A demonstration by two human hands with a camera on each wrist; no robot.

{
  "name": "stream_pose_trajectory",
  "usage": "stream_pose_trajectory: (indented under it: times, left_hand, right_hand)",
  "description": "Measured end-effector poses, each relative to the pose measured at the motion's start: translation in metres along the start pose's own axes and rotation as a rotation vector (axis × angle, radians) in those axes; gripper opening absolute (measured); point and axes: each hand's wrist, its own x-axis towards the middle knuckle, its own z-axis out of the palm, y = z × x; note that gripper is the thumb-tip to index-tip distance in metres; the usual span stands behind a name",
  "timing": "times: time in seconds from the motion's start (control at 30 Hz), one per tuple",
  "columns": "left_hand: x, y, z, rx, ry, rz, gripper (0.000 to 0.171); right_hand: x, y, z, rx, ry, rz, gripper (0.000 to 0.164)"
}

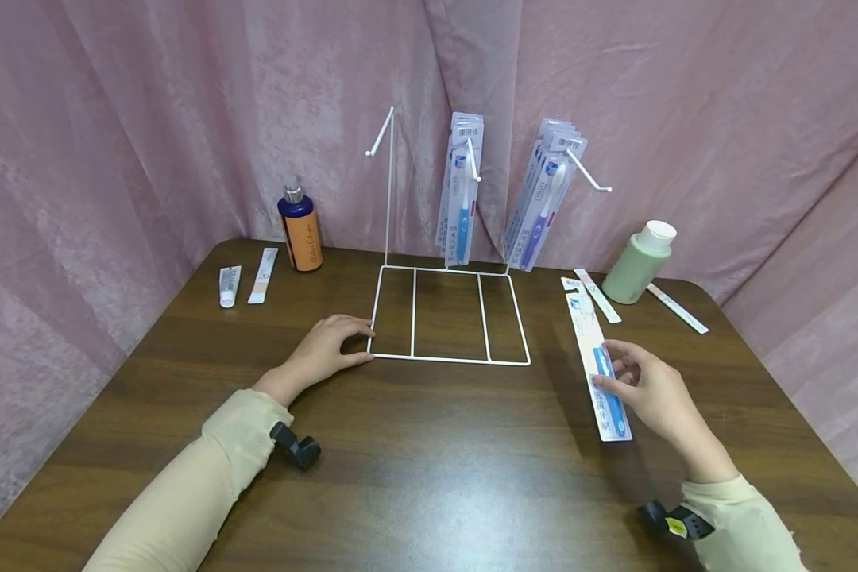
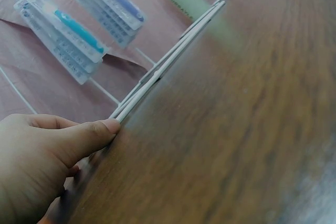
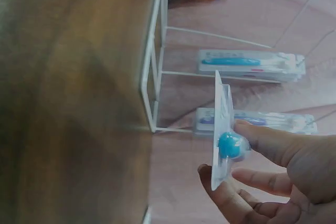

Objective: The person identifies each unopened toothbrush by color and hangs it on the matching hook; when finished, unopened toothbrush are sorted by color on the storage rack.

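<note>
My right hand (image 1: 647, 387) pinches a packaged toothbrush (image 1: 604, 373) with a blue handle. In the right wrist view the pack (image 3: 223, 129) is seen end-on, thumb on one side and fingers on the other, raised off the table. My left hand (image 1: 331, 345) holds the front left corner of a white wire display rack (image 1: 449, 361), thumb at the front wire (image 2: 137, 97). Packs with blue toothbrushes (image 1: 461, 191) hang on the rack's middle hook, and packs with purple ones (image 1: 543, 199) on the right hook. The left hook (image 1: 379, 133) carries nothing.
On the brown wooden table (image 1: 429, 461), a blue and orange bottle (image 1: 302, 233), a small white tube (image 1: 229, 286) and a sachet (image 1: 262, 276) stand or lie at left. A green bottle (image 1: 636, 266) and slim sachets (image 1: 597, 295) are at right. A pink curtain (image 1: 186, 119) hangs behind.
</note>
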Motion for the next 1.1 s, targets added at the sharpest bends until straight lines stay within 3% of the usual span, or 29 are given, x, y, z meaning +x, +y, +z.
stream_pose_trajectory:
  times: [0.33, 0.73, 1.1]
  left_hand:
    - [0.0, 0.001, -0.001, 0.004, 0.002, 0.002, 0.039]
    - [0.0, 0.0, -0.001, 0.012, 0.005, 0.011, 0.039]
    - [0.0, 0.0, -0.001, 0.015, 0.01, 0.02, 0.038]
  right_hand:
    - [0.002, -0.012, -0.024, 0.048, 0.237, -0.041, 0.054]
    - [0.007, -0.043, -0.035, 0.175, 0.549, -0.103, 0.062]
    - [0.016, -0.071, -0.032, 0.276, 0.666, -0.278, 0.064]
